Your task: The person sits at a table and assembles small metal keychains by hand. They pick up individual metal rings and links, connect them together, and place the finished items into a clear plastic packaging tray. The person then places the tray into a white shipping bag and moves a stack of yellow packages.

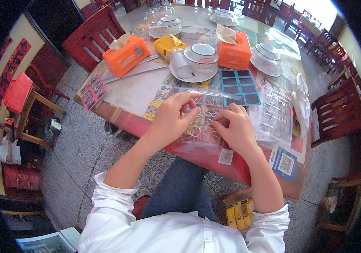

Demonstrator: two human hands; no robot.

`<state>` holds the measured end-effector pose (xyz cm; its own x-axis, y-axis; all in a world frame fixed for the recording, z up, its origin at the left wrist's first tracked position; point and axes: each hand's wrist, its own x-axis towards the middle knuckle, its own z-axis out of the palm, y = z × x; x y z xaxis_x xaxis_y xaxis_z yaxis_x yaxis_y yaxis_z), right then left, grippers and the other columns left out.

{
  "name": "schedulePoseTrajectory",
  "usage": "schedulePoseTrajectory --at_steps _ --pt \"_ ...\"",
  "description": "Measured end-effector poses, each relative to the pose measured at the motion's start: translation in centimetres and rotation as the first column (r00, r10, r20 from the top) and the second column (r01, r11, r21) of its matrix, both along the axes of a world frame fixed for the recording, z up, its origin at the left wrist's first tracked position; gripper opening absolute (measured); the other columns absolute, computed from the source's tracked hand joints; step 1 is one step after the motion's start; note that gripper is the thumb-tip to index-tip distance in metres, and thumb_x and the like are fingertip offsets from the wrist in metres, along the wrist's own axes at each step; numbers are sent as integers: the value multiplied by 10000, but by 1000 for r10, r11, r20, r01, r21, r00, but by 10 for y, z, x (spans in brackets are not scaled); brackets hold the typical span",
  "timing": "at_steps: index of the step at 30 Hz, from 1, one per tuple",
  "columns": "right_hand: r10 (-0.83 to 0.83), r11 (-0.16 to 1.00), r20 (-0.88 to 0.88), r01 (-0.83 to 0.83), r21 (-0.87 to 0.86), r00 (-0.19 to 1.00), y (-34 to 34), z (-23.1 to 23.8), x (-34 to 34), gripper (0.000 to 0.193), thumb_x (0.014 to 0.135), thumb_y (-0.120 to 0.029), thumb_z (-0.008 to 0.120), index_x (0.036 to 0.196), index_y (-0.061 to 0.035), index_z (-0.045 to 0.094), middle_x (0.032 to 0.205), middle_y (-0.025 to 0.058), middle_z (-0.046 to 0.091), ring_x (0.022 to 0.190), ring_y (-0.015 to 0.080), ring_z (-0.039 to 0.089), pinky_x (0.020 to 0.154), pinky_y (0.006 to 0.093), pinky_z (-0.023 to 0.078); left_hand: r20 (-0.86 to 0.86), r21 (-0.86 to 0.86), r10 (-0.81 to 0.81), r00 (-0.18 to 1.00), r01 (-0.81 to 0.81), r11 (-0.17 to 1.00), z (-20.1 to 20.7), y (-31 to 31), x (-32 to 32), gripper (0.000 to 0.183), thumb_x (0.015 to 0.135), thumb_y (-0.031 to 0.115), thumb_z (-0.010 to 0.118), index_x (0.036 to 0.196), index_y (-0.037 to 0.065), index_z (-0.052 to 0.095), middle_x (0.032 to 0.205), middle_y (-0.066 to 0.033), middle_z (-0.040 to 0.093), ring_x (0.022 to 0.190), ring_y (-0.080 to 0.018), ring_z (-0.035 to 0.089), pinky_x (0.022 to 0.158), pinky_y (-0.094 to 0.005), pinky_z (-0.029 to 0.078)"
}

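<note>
A clear plastic blister tray (184,145) with silvery looped metal pieces (194,131) in its compartments lies before me at the table's near edge. Over its left side is my left hand (170,120), thumb and forefinger apart, with nothing visible between them. My right hand (238,130) is at the tray's right side, thumb and fingertips pinched together; whatever they grip is hidden. Just beyond the hands lies a teal tray (240,87) with dark square compartments. Another clear tray (275,116) with metal pieces is to the right. A pink-backed pack (93,92) of similar pieces sits at the left edge.
Farther back are two orange tissue boxes (126,55) (235,50), a yellow packet (168,45), a glass (181,67) and wrapped dishes (201,61). A crumpled plastic bag (301,105) and a blue-and-white card (283,163) lie right. Below the table stands a box of yellow packs (237,211).
</note>
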<state>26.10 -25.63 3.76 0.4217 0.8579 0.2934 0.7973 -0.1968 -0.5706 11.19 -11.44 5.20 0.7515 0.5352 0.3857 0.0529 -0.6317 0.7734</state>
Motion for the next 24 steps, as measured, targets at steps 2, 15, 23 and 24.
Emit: schedulePoseTrajectory --at_steps 2,15,23,24 --pt "2 1000 4 -2 -12 1000 2 -1 -2 111 731 -141 699 798 -52 699 883 122 584 936 318 549 819 401 464 -57 4 -26 998 26 1000 4 1 -1 273 832 120 668 1100 68 668 802 -22 608 667 -81 515 595 -243 432" --pt "50 999 -496 -39 31 867 4 -22 17 207 838 -179 660 925 9 656 896 116 563 812 234 571 736 322 459 -79 -150 -51 996 39 988 -6 6 -2 248 870 101 634 1109 41 663 866 -27 637 738 -60 564 648 -227 473" --pt "29 1000 -504 -26 13 863 4 -16 17 224 833 -187 669 911 22 658 886 103 565 765 194 563 695 308 456 40 -175 -10 999 17 985 -16 11 -1 237 837 130 658 1063 64 678 798 -69 615 631 -112 536 589 -269 452" --pt "27 1000 -503 -25 11 864 5 -16 16 224 831 -187 671 910 23 660 885 101 565 763 190 563 693 305 456 36 -187 -7 999 13 982 -16 11 -1 237 839 130 656 1065 62 677 804 -68 618 633 -110 537 588 -267 453"
